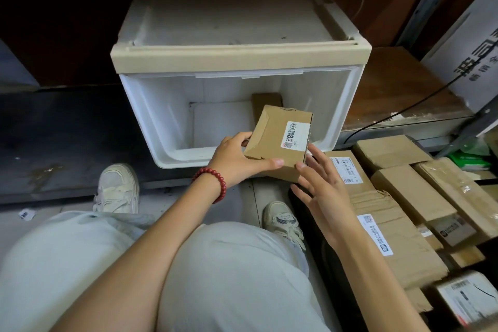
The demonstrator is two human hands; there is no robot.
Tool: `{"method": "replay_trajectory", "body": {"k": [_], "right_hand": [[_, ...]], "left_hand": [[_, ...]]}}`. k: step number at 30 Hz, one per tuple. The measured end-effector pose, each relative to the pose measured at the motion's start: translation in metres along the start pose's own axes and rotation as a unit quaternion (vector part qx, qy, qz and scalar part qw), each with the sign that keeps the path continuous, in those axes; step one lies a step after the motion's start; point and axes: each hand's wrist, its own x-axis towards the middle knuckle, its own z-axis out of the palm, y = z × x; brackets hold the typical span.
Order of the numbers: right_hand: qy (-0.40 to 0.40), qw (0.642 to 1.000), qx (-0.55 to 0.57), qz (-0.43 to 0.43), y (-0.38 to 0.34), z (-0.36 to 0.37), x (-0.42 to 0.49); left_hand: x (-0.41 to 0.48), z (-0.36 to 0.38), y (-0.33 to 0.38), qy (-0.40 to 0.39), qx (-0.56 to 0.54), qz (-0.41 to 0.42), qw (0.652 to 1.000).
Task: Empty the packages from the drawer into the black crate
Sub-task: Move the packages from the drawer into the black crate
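Currently held: cardboard box [272,143], white label up, raised over the front rim of the drawer [161,127].
Left hand [234,162]: grips the box's near left side, thumb laid along the top edge.
Right hand [323,186]: fingers straight and spread, fingertips touching the box's near right corner; it grips nothing.
Left in drawer: one brown package [265,101] against the back wall, right of middle.
Crate [324,253]: a dark wall just right of the person's right shoe, probably the black crate; a pile of packages [398,178] lies beyond it.
Advice for this step: steady the box with the right palm, swing it right, and set it flat on a level part of the pile so it does not slide off.
Hard to make out: most of the crate's rim, covered by packages and the right forearm.
Hidden: the box's underside; the drawer floor behind its near wall and behind the box.
Illegible: the label print, too small to read.
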Motion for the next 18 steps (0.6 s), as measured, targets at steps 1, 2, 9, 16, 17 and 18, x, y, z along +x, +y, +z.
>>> {"method": "replay_trajectory", "body": {"k": [1, 2, 9, 16, 17, 18], "right_hand": [[-0.001, 1.000, -0.010, -0.006, -0.0003, 0.0002, -0.0004], [0.001, 1.000, -0.027, -0.016, -0.0004, 0.0005, -0.0012], [-0.015, 0.991, -0.086, -0.105, 0.0023, -0.0007, -0.0021], [-0.014, 0.976, -0.177, -0.129, 0.0067, 0.0023, -0.0034], [-0.015, 0.976, -0.176, -0.132, 0.0073, 0.0031, -0.0033], [-0.016, 0.976, -0.172, -0.133, 0.0076, 0.0033, -0.0030]], "left_hand": [[-0.0008, -0.0003, -0.0006, -0.003, 0.007, 0.000, 1.000], [-0.0018, -0.0006, -0.0008, -0.004, 0.012, -0.002, 1.000], [-0.0069, -0.0016, 0.0025, 0.008, -0.042, -0.024, 0.999], [-0.0054, 0.0007, 0.0033, -0.001, -0.052, -0.043, 0.998], [-0.0052, 0.0006, 0.0039, 0.003, -0.052, -0.041, 0.998], [-0.0047, 0.0004, 0.0041, 0.006, -0.051, -0.038, 0.998]]}}
